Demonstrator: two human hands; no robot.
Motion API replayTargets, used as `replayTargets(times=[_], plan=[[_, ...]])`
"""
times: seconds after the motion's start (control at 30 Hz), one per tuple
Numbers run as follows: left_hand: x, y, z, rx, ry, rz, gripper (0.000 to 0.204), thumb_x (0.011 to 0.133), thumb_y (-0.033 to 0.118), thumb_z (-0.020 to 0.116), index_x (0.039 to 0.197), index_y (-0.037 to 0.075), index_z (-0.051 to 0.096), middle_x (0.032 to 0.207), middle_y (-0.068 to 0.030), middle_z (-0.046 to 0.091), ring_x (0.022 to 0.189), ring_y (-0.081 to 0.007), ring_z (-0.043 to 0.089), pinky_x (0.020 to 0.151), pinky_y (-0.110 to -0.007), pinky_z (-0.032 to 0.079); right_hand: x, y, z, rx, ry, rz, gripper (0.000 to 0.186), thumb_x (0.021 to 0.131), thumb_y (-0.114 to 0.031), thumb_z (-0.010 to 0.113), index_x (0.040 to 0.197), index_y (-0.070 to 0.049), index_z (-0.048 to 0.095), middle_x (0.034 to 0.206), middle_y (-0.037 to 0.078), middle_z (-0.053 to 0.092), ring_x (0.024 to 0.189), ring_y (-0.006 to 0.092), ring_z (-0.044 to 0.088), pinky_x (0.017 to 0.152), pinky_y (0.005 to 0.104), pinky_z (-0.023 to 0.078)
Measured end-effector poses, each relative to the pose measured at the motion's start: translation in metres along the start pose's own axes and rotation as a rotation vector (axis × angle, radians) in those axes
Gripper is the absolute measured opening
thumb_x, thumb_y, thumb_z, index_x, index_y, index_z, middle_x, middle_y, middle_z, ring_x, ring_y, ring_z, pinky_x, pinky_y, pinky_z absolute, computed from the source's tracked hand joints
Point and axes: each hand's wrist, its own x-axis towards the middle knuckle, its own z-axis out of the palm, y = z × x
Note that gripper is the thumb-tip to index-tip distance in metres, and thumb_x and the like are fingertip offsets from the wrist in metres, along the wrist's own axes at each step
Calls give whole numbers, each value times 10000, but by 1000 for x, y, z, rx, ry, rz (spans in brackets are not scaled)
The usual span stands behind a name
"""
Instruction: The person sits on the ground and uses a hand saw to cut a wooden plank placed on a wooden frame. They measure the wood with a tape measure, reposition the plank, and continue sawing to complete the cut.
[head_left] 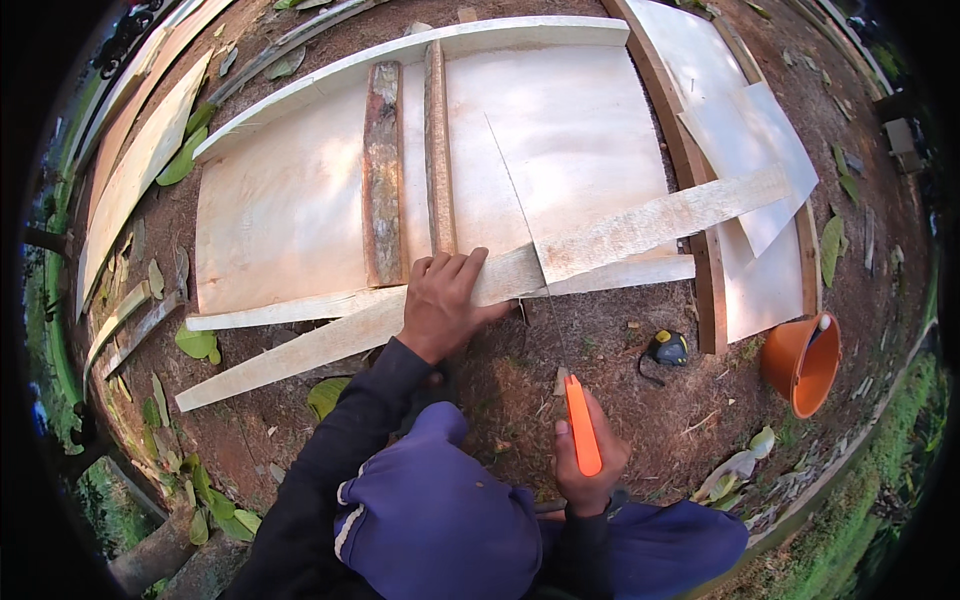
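Observation:
A long pale wooden board (650, 228) lies slantwise across a wooden panel frame (280, 215). My left hand (446, 303) presses on it left of the cut, its fingers curled over the top and the thumb at the near edge. My right hand (592, 462) is closed around the orange handle of a handsaw (582, 425). Seen edge-on, the saw's thin blade runs away from me and crosses the board just right of my left hand. The board's two parts meet at a slight step at the blade; whether they are fully separated I cannot tell.
A black and yellow tape measure (668, 348) sits on the bare soil (500, 400). To the right stand an orange bucket (802, 365) and a second frame (690, 170) with white sheets. Bark-edged wood (383, 170) crosses the panel. Planks (150, 170) and leaves lie left.

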Motion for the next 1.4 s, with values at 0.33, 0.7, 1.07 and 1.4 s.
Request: replayTargets(times=[0.33,0.7,1.07,1.4], plan=[[19,47,24,23,-14,-66,713,759,476,852,1259,18,629,1018,-133,673,1002,-299,633,913,-432,457,16,15,-39,53,98,-42,429,884,-40,713,1292,83,668,1072,257,749,925,300,769,817,383,583],[42,58,4,163,-406,-104,608,852,375,818,1171,-9,472,1106,-230,619,1126,-434,584,944,-529,447,58,54,-60,116,-29,-265,452,926,-127,730,1370,-62,671,1031,201,770,853,266,786,772,367,601],[28,66,15,220,-269,-243,589,851,358,795,1188,-20,494,1114,-210,585,1079,-398,592,957,-510,449,62,66,-64,220,-64,-341,491,906,-129,744,1371,-7,645,957,226,748,768,337,762,684,402,587],[41,78,20,25,-45,-322,327,1029,317,548,990,12,660,888,-184,669,883,-398,663,813,-513,504,54,22,-75,89,-70,-224,462,912,-65,738,1356,29,648,954,215,760,811,235,780,731,351,589]])
